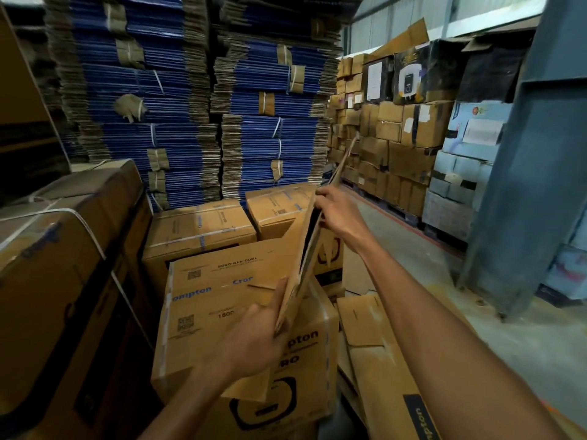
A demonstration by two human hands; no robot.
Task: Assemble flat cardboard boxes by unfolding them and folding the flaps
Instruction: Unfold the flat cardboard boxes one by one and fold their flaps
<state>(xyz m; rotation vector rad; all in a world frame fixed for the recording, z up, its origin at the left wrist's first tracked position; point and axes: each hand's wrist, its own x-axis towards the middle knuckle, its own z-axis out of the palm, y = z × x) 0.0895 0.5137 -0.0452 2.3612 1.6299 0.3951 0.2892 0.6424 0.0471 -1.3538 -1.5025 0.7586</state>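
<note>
So the flat box (301,258) is up in the air in the middle of the frame, held edge-on and tilted, with its top end poking toward the upper right. It hangs right over a built box (222,296) that's serving as the desk here.

The left hand (254,341) grips the bottom end, thumb laid up along the near panel and fingers curled round behind. The right hand (338,214) pinches the top edge of the far layer. There's a dark slit between the 2 layers, so I'd say it's cracked open but nowhere near square yet.

My read on how it handles:
- Light, since 2 hands float it with no support.
- Stiff across the panels, so it only wants to bend at the scored creases.
- The matte surface should be grippy, but thin edges crush or tear if you yank.
- Best hold is probably on 2 opposite creased edges, pushing them toward each other so it pops into a tube.

Behind are blue bundles (178,106) stacked high. More flattened boxes (374,338) lie on the floor at lower right.
</note>
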